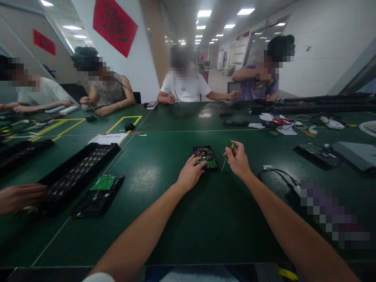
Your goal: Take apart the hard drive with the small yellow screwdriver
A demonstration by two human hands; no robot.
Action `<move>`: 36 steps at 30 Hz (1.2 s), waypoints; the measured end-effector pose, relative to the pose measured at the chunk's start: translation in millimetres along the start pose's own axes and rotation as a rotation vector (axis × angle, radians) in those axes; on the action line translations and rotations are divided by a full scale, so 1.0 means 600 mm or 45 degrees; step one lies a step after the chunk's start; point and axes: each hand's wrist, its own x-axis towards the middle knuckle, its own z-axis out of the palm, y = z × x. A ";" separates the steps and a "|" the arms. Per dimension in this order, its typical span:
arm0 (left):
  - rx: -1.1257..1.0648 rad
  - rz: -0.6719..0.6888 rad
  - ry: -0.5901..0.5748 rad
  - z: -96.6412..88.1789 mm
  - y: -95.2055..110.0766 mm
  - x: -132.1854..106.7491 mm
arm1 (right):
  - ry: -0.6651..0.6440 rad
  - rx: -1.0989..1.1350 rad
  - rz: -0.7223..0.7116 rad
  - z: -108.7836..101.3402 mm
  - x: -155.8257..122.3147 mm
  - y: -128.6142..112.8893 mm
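A hard drive (209,152) with a green circuit board lies on the dark green table in front of me. My left hand (191,171) holds it from its near left side, fingers and thumb resting on it. To the right of the drive, my right hand (238,159) grips a thin screwdriver (232,145) with a yellow handle. Its shaft slants down and left, and the tip is apart from the drive.
On the left stand a second hard drive (101,192) and a long black tray (76,172), with another person's hand (23,198) at it. Another drive (317,154) and a grey box (357,154) lie right, near a cable (279,171). Several people sit opposite.
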 end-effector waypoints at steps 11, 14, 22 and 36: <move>-0.029 0.070 0.035 -0.004 -0.005 0.003 | 0.117 -0.163 -0.221 -0.017 -0.022 0.019; -0.035 0.086 0.027 -0.004 -0.006 0.001 | 0.152 -0.251 -0.298 -0.018 -0.023 0.015; -0.040 0.124 0.001 -0.015 0.005 -0.015 | -0.084 -0.306 -0.420 -0.020 -0.034 -0.015; -0.152 0.087 -0.008 -0.037 0.020 -0.050 | -0.067 -0.344 -0.412 -0.019 -0.041 -0.022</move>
